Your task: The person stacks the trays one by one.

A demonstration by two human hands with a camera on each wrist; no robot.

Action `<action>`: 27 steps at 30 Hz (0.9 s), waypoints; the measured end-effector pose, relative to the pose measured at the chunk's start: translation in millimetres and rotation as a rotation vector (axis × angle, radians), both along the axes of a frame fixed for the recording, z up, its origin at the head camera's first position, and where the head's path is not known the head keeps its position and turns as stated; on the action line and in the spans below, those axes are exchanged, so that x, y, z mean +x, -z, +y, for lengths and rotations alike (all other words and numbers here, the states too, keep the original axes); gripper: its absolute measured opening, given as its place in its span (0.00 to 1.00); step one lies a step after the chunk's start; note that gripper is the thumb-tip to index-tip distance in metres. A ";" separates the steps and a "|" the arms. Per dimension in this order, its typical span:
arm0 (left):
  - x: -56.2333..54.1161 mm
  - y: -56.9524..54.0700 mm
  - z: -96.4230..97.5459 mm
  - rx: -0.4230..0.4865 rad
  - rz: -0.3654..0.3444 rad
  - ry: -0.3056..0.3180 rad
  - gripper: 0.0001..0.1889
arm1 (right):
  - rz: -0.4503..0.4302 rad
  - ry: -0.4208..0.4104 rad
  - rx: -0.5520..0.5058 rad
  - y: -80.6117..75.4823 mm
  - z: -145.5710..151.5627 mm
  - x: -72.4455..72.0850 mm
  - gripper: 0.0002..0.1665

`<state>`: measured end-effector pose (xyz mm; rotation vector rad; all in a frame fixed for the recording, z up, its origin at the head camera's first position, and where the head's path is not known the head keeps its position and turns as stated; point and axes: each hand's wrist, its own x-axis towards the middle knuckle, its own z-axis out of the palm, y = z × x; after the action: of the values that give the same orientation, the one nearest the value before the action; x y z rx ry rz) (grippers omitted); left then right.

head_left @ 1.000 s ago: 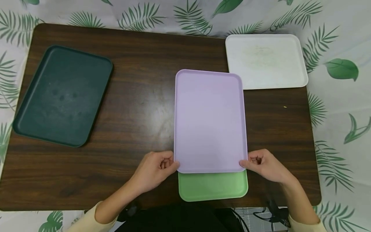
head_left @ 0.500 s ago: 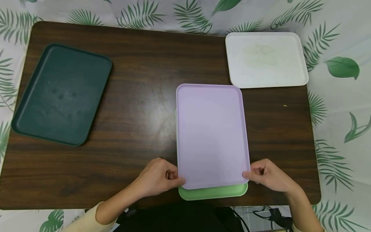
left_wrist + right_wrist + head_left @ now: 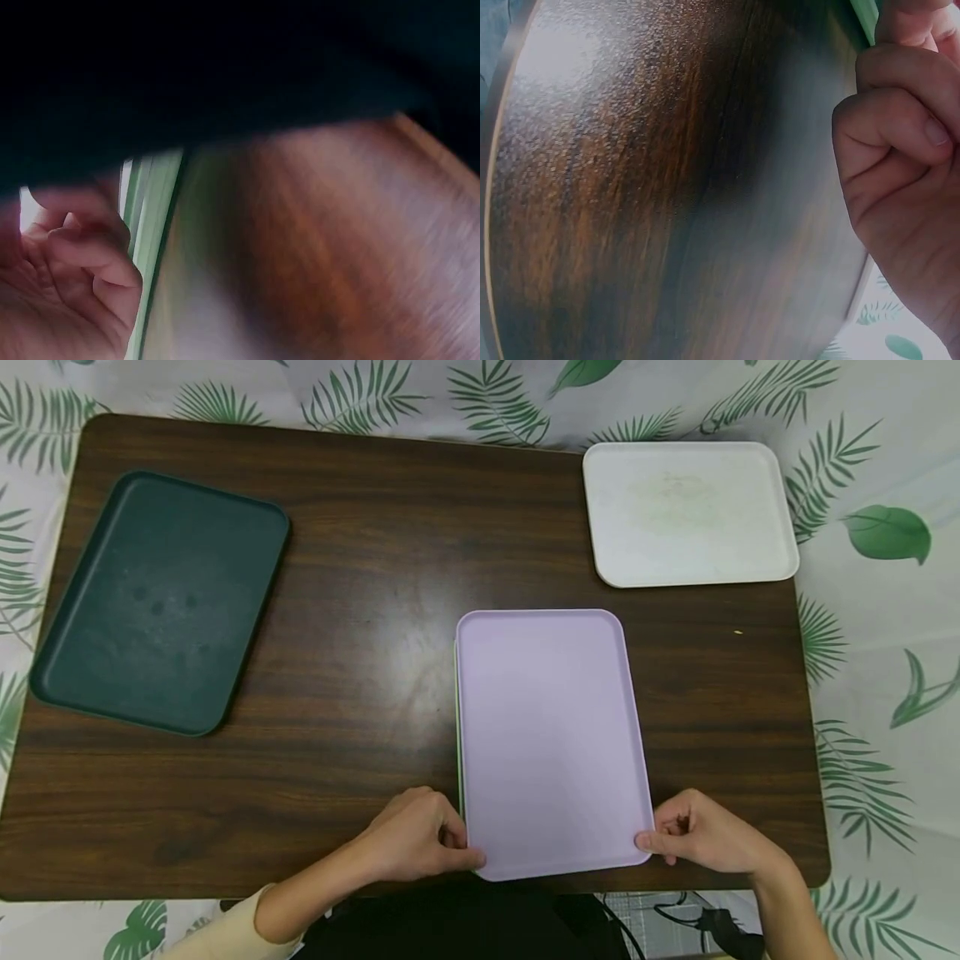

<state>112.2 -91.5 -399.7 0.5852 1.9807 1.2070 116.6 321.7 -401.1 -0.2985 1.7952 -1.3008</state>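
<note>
Lilac tray: it is lying face up over the light green tray (image 3: pixel 156 225), near the front edge of the brown table (image 3: pixel 352 610); from where I'm standing, a thin green edge is showing along its left side.
Left hand: this one (image 3: pixel 420 835) is pinching the lilac tray (image 3: pixel 555 743) at its near left corner, thumb over the rim, other fingers curling in beside it.
Right hand: its partner (image 3: pixel 708 831) is pinching the near right corner the same way, thumb on top, fingers folding in.
Stacking step: the person seems to be matching the upper tray to the lower one; I can't tell whether it is fully seating.
Next move: it is probably calling for a small nudge leftward, then an even release of both corners.
Long axis: it is running away from the person, the far end leaning slightly left.
Other trays: the dark green tray (image 3: pixel 161 602) is resting at left, the white tray (image 3: pixel 690 514) at the far right corner.
</note>
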 end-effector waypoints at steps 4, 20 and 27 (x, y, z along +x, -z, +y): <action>5.7 2.0 2.0 -0.010 -0.027 -0.004 0.16 | -0.020 -0.016 0.040 -0.6 0.7 0.8 0.20; 10.2 7.7 3.2 -0.043 -0.011 -0.018 0.18 | -0.054 -0.057 -0.031 4.7 -0.8 2.0 0.18; 10.2 7.1 3.1 -0.054 -0.001 -0.022 0.19 | -0.027 -0.066 -0.003 5.5 -4.8 1.3 0.20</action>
<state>122.4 -88.5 -406.7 0.5362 2.0170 1.1632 118.0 316.9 -406.6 -0.3383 1.7466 -1.2561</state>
